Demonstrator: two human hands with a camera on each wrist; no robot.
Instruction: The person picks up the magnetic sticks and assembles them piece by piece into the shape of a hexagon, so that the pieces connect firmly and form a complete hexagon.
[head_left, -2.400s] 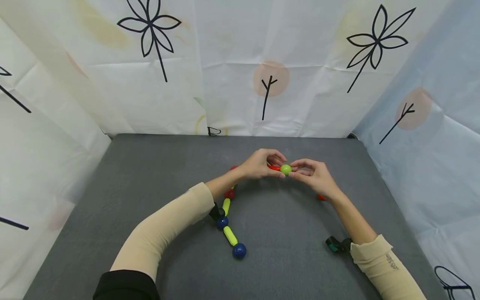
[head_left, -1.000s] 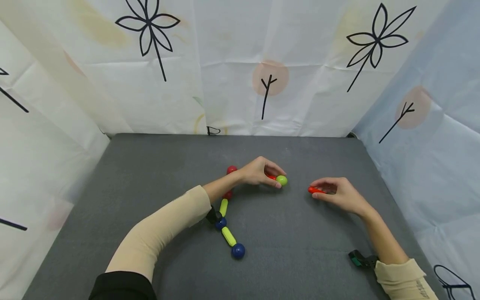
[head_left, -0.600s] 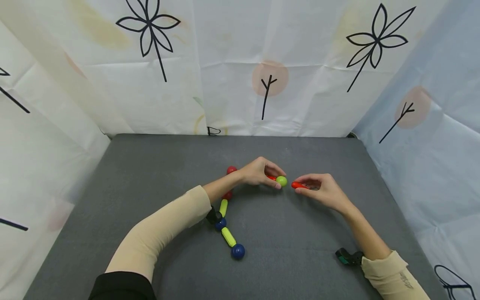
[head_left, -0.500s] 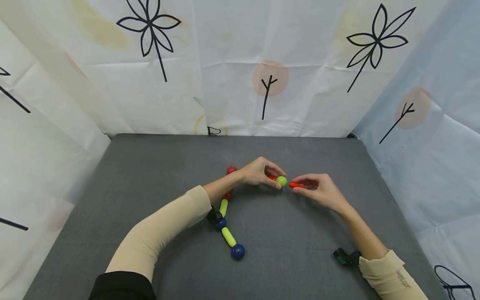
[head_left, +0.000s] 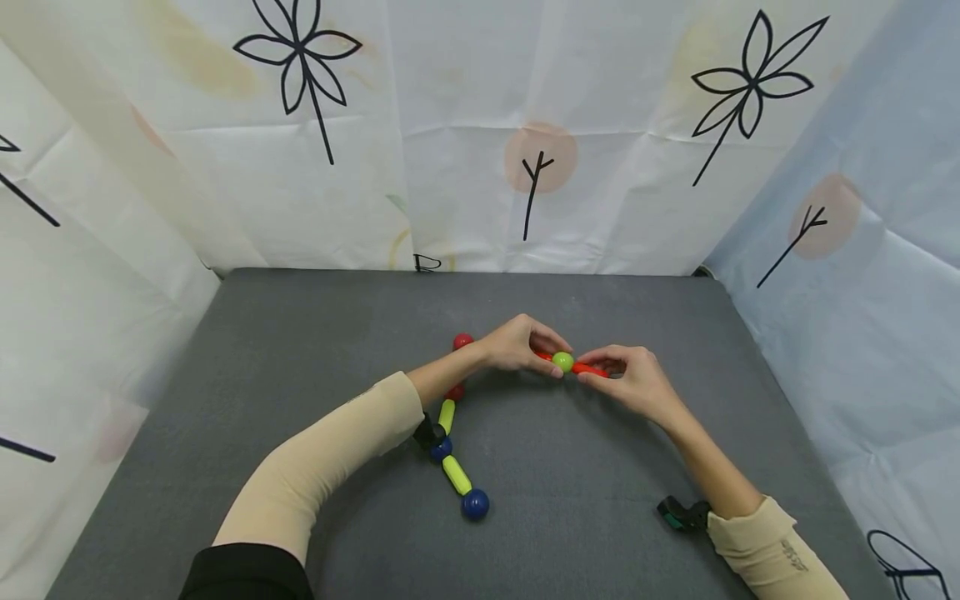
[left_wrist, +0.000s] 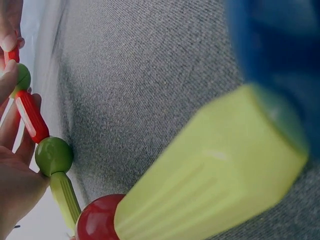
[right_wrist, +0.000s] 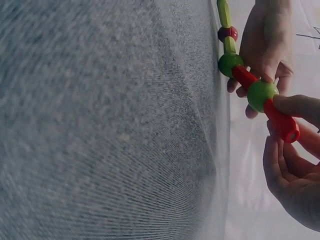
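My left hand [head_left: 517,343] pinches a chain of toy magnetic rods and balls near its light green ball [head_left: 562,362]. Between thumb and fingers, my right hand [head_left: 637,382] grips a red magnetic rod [head_left: 591,369], whose inner end meets that ball. The rod's free end [right_wrist: 291,134] points outward in the right wrist view. On the ball's other side a second red rod [left_wrist: 31,116] runs to a darker green ball [left_wrist: 54,156]. A yellow-green rod [left_wrist: 65,197] continues from there to a red ball [left_wrist: 97,220].
Under and in front of my left forearm, the chain goes on with a red ball [head_left: 454,392], yellow rods [head_left: 456,475] and a blue end ball [head_left: 476,504]. The grey table [head_left: 360,333] is bounded by white printed cloth [head_left: 465,167]. Each wrist wears a black camera [head_left: 682,514].
My right hand has let go of the green ball, picked up the loose red rod on the right and brought it left against the ball. My left hand has come slightly nearer me, still holding the chain.
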